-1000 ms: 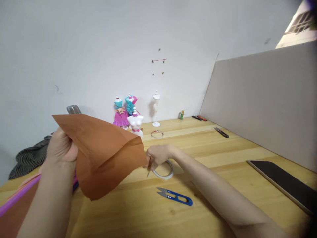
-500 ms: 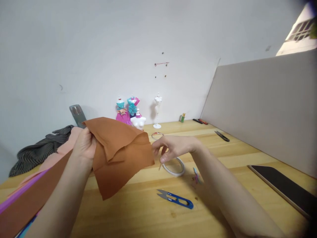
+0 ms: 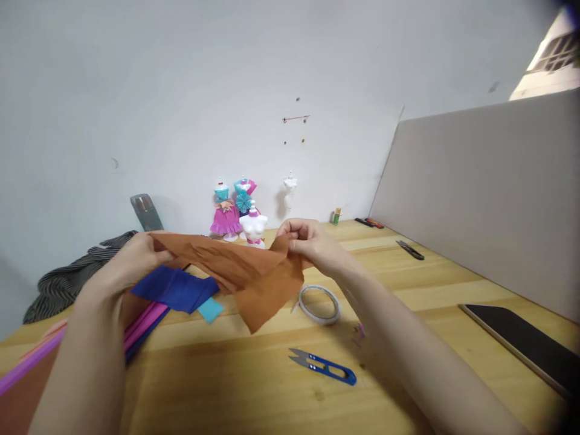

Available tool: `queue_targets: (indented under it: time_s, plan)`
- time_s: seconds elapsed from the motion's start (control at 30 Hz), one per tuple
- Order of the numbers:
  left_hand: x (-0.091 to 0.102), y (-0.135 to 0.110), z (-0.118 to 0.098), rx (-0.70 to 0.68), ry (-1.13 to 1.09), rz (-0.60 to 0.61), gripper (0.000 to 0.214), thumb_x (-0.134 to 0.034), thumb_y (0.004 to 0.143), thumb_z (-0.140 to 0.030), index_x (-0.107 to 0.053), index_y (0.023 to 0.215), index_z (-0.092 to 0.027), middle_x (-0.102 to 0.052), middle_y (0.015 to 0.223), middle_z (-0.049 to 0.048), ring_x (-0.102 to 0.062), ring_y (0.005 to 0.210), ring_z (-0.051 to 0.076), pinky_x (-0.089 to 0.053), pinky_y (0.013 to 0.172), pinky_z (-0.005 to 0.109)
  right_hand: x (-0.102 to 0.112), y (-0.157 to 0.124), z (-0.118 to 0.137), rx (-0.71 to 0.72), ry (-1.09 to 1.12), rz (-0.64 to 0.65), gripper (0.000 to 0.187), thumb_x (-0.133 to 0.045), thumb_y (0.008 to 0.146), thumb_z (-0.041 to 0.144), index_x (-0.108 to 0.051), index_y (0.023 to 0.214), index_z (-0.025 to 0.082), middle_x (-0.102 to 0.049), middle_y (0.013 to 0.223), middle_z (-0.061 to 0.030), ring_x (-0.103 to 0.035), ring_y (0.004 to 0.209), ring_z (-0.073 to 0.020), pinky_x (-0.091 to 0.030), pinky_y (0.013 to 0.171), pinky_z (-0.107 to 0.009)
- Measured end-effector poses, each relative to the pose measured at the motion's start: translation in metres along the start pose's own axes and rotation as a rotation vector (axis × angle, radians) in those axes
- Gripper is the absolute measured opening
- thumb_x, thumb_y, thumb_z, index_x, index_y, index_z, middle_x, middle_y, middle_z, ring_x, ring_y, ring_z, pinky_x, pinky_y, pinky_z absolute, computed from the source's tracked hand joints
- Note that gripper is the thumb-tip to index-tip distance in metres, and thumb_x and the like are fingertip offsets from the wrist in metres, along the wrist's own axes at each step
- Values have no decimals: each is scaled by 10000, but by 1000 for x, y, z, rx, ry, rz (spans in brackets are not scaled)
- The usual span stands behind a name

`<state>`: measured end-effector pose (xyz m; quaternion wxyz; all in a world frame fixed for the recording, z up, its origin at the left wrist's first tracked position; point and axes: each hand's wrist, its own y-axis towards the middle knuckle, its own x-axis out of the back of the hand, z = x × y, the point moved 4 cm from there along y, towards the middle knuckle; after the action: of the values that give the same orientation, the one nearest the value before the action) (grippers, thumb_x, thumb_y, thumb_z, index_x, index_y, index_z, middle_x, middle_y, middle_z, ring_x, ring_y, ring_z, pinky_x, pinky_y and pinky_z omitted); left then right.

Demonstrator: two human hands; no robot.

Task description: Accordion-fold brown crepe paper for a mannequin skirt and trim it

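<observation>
Just left of the middle of the frame, a person is stretching a piece of brown cloth (image 3: pixel 226 260) between two hands, above the wooden table (image 3: pixel 254 393). The left hand (image 3: pixel 131 263), at centre left, is closing on one end of it, thumb lying along the edge and the other fingers mostly hiding from view. The right hand (image 3: pixel 312 244), near the centre, is pinching the other end between thumb and bent fingers. The cloth is creasing along its length, and a loose corner is hanging down toward the lower centre. Below its left part, a dark blue scrap (image 3: pixel 176 289) and a small teal piece (image 3: pixel 209 310) are showing. A white ring-shaped roll (image 3: pixel 319 304) is lying right of the hanging corner, and blue-handled snips (image 3: pixel 324 365) are resting in the lower centre. Behind the cloth, a white bust (image 3: pixel 254 226) is standing near a figure in a pink skirt (image 3: pixel 225 217). At lower right, a flat dark slab (image 3: pixel 521 347) is lying on the wood.
</observation>
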<state>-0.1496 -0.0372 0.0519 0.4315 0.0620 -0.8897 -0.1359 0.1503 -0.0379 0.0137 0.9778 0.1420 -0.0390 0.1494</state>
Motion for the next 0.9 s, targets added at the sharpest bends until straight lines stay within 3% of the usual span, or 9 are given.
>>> queue_targets:
  time_s: [0.07,0.13,0.23,0.27,0.37,0.47,0.57,0.7,0.9]
  plan:
    - [12,2,8,103,204,-166,326,-629,674,-306,-718,948,-152,-753,899,85,-664,876,289,-513,796,379,-1,-1,2,11,-99,-79,57,-530,647,185,-523,703,184,-549,507,48,-438,398,-76,-289,393,-189]
    - [23,-4,3,168,388,-522,298,-582,730,-306,-720,949,-158,-743,947,116,-654,922,312,-489,834,423,0,-1,2,68,-234,-194,34,-507,657,177,-518,686,190,-575,539,27,-487,432,-104,-328,414,-212]
    - [10,-29,-30,-96,297,-895,274,-505,817,-330,-718,892,-174,-739,891,79,-666,846,234,-481,837,343,1,-2,3,213,-499,-377,68,-493,685,167,-554,701,191,-606,586,-2,-557,528,-149,-391,503,-257]
    - [-3,-39,-45,-228,226,-886,274,-519,819,-372,-712,857,-180,-732,848,65,-662,794,217,-485,799,318,-1,-3,3,258,-566,-412,87,-491,697,164,-571,717,190,-612,598,-8,-568,557,-158,-403,534,-268]
    - [-52,-57,-82,-401,145,-553,381,-613,767,-492,-680,995,-195,-719,910,83,-655,810,244,-476,742,314,-12,-9,7,331,-627,-386,140,-477,721,150,-603,765,192,-627,628,-9,-574,593,-152,-416,584,-274]
    - [-84,-61,-96,-302,331,-322,301,-584,777,-463,-662,893,-196,-699,829,104,-647,834,308,-429,653,329,-22,-16,13,347,-593,-269,164,-477,713,130,-619,765,193,-631,637,3,-569,590,-132,-426,596,-260]
    - [-89,-52,-88,-173,435,-103,158,-481,809,-285,-625,832,-223,-696,821,79,-645,784,295,-362,588,320,-23,-20,18,350,-576,-158,243,-467,681,89,-652,807,183,-671,713,-9,-589,631,-135,-442,615,-264]
    - [-75,-47,-80,-184,445,-30,209,-442,801,-220,-605,932,-236,-680,1009,77,-628,920,293,-389,662,338,-14,-16,17,348,-566,-142,318,-452,657,50,-680,844,170,-696,761,-28,-625,701,-155,-458,640,-276]
    - [-102,-64,-95,-324,394,117,438,-617,745,-432,-541,1080,-162,-630,1056,137,-599,962,308,-450,773,380,-10,-15,16,381,-603,-318,154,-522,754,151,-671,781,181,-707,738,-33,-628,669,-157,-467,632,-285]
